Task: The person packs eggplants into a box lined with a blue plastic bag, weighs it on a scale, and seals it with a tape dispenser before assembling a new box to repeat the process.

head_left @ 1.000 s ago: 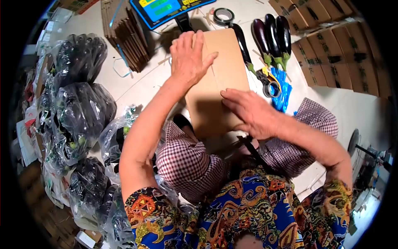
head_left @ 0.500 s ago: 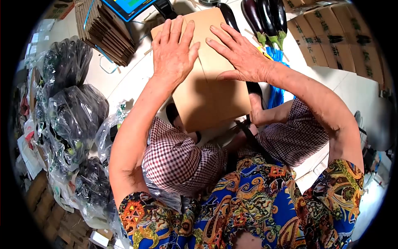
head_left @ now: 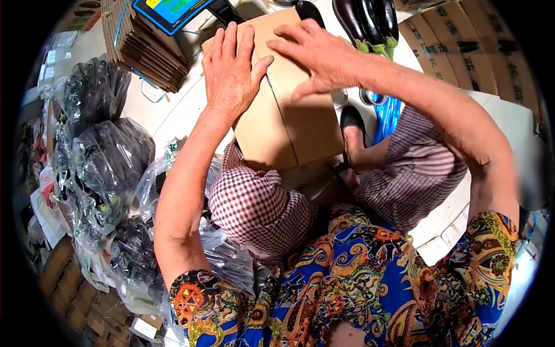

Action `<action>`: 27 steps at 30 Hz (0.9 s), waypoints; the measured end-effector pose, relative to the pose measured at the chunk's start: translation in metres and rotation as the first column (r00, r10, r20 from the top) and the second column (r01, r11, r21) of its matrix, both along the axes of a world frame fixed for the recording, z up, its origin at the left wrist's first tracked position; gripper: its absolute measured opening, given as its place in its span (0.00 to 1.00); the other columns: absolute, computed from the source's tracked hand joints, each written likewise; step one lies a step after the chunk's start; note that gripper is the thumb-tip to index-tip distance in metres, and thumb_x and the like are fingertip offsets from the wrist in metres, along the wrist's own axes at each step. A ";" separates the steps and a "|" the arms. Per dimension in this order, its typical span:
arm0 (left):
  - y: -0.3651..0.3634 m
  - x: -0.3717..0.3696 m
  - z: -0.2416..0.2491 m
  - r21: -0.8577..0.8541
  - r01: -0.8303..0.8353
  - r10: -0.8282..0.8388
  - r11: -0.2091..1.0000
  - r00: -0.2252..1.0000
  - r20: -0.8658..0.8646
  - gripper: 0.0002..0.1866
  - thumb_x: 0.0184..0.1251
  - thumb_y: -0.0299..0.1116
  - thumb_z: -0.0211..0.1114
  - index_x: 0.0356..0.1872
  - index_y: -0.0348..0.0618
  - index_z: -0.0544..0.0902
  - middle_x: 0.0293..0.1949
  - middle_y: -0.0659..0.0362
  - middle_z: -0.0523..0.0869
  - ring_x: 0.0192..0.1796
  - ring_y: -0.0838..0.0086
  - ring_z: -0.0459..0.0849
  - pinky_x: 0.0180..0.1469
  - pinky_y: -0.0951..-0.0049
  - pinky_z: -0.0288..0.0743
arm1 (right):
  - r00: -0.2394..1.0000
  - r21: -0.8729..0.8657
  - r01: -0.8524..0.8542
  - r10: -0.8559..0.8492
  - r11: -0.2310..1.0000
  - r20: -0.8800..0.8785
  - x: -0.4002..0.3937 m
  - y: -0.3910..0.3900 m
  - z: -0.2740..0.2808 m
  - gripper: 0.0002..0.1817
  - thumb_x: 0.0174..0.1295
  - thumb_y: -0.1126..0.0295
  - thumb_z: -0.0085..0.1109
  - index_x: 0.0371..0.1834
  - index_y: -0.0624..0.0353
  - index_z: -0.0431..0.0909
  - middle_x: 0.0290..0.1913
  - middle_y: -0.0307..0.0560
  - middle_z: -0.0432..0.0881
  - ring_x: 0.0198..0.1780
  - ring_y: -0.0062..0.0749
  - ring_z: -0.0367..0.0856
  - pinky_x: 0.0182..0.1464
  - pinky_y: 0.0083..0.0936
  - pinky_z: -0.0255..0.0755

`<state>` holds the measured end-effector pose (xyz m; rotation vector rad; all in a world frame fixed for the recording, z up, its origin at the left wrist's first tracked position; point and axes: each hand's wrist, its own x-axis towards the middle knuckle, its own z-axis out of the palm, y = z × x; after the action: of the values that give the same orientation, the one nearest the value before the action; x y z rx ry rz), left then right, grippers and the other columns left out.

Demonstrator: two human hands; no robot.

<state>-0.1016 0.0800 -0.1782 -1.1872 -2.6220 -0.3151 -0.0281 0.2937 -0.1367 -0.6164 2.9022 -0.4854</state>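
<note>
A brown cardboard box (head_left: 309,130) stands on the floor between my knees, its two top flaps folded down along a narrow seam. My left hand (head_left: 231,75) lies open on the left flap, fingers pointing to the far edge and thumb reaching toward the seam. Over the far part of the right flap is my right hand (head_left: 321,55), its fingers spread and slightly bent, with nothing in them. Beyond the box are glossy dark eggplants (head_left: 370,26) with green stems. A bundle of blue plastic strips (head_left: 390,115) lies on the right, partly hidden under my right forearm.
Flattened cardboard boxes (head_left: 141,49) are stacked at the far left, beside a blue-framed scale display (head_left: 173,11). Clear plastic bags of eggplants (head_left: 113,150) line the left side. Printed cartons (head_left: 462,46) stand at the far right. A round, ring-like item (head_left: 370,95) sits right of the box.
My right hand has slid left and away from me across the flap, its fingers more bent. The box has shifted slightly left and away. The seam between the flaps shows more clearly.
</note>
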 end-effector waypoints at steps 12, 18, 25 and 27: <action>0.004 -0.007 0.013 0.028 0.017 -0.017 0.999 1.000 0.014 0.38 0.67 0.59 0.59 0.72 0.49 0.64 0.70 0.50 0.65 0.72 0.53 0.61 0.70 0.52 0.53 | 0.999 -0.082 0.007 -0.002 0.997 0.053 -0.059 0.019 -0.012 0.76 0.26 0.32 0.78 0.72 0.74 0.50 0.64 0.70 0.63 0.67 0.63 0.62 0.68 0.47 0.60; 0.012 -0.007 0.015 0.058 -0.002 0.001 0.998 1.000 0.025 0.41 0.63 0.59 0.64 0.69 0.41 0.68 0.63 0.50 0.70 0.65 0.54 0.65 0.67 0.53 0.57 | 0.998 -0.121 0.025 -0.018 0.992 0.056 -0.052 0.015 -0.015 0.75 0.26 0.37 0.81 0.73 0.74 0.48 0.68 0.72 0.59 0.70 0.66 0.58 0.72 0.47 0.58; 0.010 -0.004 0.017 0.053 0.051 -0.051 0.997 0.999 -0.005 0.42 0.62 0.61 0.63 0.69 0.41 0.68 0.63 0.47 0.70 0.65 0.53 0.66 0.68 0.53 0.56 | 0.999 -0.191 -0.007 0.015 0.982 0.041 -0.057 0.019 -0.027 0.75 0.28 0.38 0.81 0.72 0.77 0.47 0.71 0.74 0.54 0.73 0.65 0.55 0.74 0.44 0.55; 0.012 -0.003 0.016 0.040 0.040 -0.039 0.998 0.999 -0.015 0.42 0.62 0.61 0.63 0.69 0.41 0.67 0.63 0.48 0.70 0.66 0.53 0.65 0.68 0.54 0.56 | 0.996 -0.204 -0.007 0.024 0.979 0.081 -0.056 0.019 -0.019 0.75 0.28 0.38 0.81 0.73 0.77 0.47 0.72 0.74 0.53 0.73 0.65 0.55 0.74 0.44 0.56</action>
<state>-0.1043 0.0916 -0.1620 -1.2247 -2.5701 -0.3640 -0.0838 0.3131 -0.1557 -0.6280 2.7880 -0.7946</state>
